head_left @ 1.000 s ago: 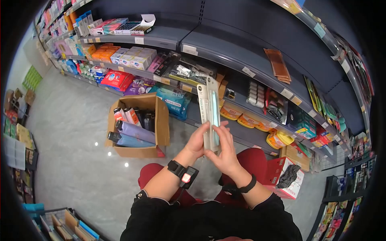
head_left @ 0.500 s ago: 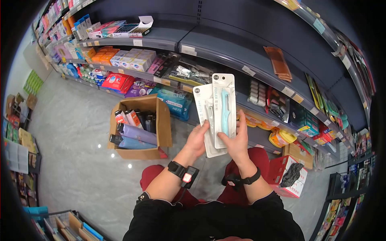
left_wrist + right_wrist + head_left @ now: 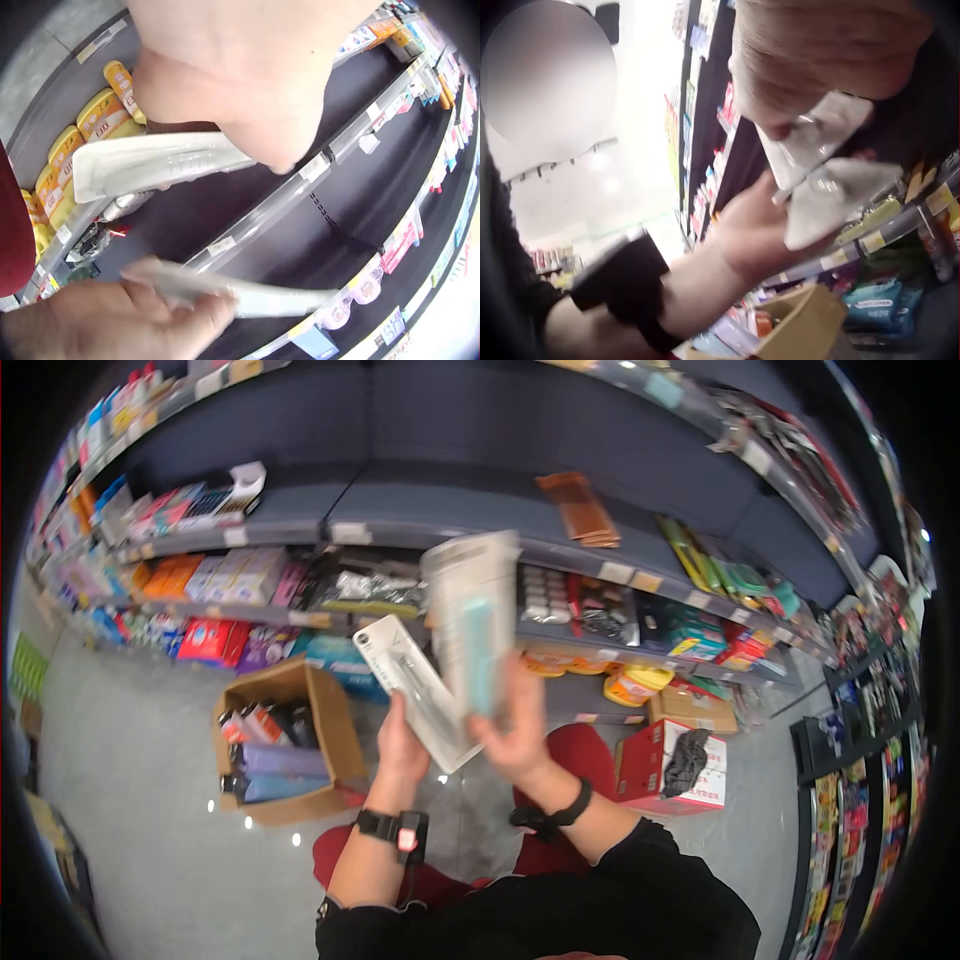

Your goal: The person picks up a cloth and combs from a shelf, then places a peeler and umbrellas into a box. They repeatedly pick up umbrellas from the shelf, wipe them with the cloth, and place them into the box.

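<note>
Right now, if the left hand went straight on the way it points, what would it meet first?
Leading with its white package, the left hand would probably meet the front edge of the shelf ahead, though depth is unclear.

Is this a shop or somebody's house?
It looks like a shop: long shelves hold rows of packets and tubs, price labels line the shelf edges, and an open cardboard box holds more goods.

The dark upper shelf [image 3: 425,490] bears flat brown packets [image 3: 580,510], and the shelf below [image 3: 335,618] holds orange packs [image 3: 172,576] and white boxes [image 3: 238,575]. On the grey floor [image 3: 140,780] stand an open cardboard box [image 3: 338,725] and a red-and-white box [image 3: 638,765].
</note>
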The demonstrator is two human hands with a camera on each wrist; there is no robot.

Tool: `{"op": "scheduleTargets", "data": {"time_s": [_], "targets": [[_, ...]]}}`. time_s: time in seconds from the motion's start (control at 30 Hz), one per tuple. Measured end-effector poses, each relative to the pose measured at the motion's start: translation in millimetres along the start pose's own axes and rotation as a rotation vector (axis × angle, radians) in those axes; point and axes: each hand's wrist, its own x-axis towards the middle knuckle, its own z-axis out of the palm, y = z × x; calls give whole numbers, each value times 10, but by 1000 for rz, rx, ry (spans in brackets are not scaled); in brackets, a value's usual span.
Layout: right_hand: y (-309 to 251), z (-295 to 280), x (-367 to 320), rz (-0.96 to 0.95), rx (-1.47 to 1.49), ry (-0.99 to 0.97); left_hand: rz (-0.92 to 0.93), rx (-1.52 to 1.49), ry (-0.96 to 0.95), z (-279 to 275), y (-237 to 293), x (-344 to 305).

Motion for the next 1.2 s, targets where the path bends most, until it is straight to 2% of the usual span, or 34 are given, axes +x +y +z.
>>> {"op": "scheduleTargets", "data": {"time_s": [0.07,0.1,0.17,0.2,0.27,0.3,0.33,0.4,0.43,0.47,0.53,0.67,0.73,0.77,0.83,0.9,1.03,1.13,1.2], "targets": [[154,243,-176,156,-108,-467,-11,-90,-297,-4,-30,-14],[101,222,-180,152,-120,-448,-17,-87,-319,-36,-35,-17],[-23,162,-150,343,-21,-571,40,299,-215,-104,-59,-11],[-11,158,-157,339,-25,-572,43,295,-218,-111,-51,-23],[31,171,-184,118,-92,-514,60,393,-162,-91,-12,-32],[38,178,-203,68,-103,-435,51,260,-142,-51,-6,-33],[32,187,-215,62,-108,-424,55,262,-154,-7,18,-49],[17,195,-233,368,194,-388,61,100,-187,61,60,-80],[65,209,-260,492,321,-483,81,116,-169,63,55,-74],[90,190,-278,489,320,-474,80,120,-178,57,51,-66],[74,108,-266,720,468,-599,48,270,-168,17,24,-55],[228,39,-379,641,388,-548,-12,312,-179,-80,-114,-8],[322,48,-413,463,353,-506,-34,327,-177,-111,-168,23],[368,23,-437,462,350,-492,-50,336,-166,-114,-193,35],[257,-119,-336,737,436,-591,-54,367,-166,-99,-235,35],[289,-192,-355,690,459,-513,-53,393,-161,-87,-274,30],[307,-451,-263,534,509,-341,-110,414,-340,63,-311,-53],[278,-750,-51,447,546,-73,-174,477,-528,164,-251,-70],[397,-1079,203,329,420,62,-175,551,-447,147,-230,-80]]}}
